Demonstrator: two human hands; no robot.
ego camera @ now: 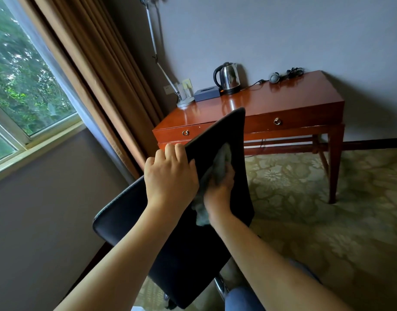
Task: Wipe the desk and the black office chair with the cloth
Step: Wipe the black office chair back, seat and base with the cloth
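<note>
Nearest the camera, a knee in blue jeans (pixel 242 298) shows at the bottom edge, just below the right forearm. Both bare forearms reach forward to the black office chair (pixel 193 243), which stands tilted with its backrest rising away from the person. The left hand (pixel 170 176) grips the top left edge of the backrest, its fingers curled over the rim and the thumb on the near face. Just to its right, the right hand (pixel 220 187) presses a grey-green cloth (pixel 217 167) against the back of the backrest, fingers curled round the bunched fabric; part of the cloth hangs below the wrist and part sticks up past the fingertips. Left of the left hand, the chair's seat juts out toward a grey wall under a window (pixel 24 90) with tan curtains (pixel 98 75). A patterned green carpet (pixel 327 209) lies to the right of the right hand. Beyond both hands stands the glossy reddish wooden bench (pixel 282 102) with two ring-pull drawers. On its far left are a lamp base (pixel 185 102), a dark tissue box (pixel 206 93) and a steel electric kettle (pixel 229 78); cables lie toward its far right.
</note>
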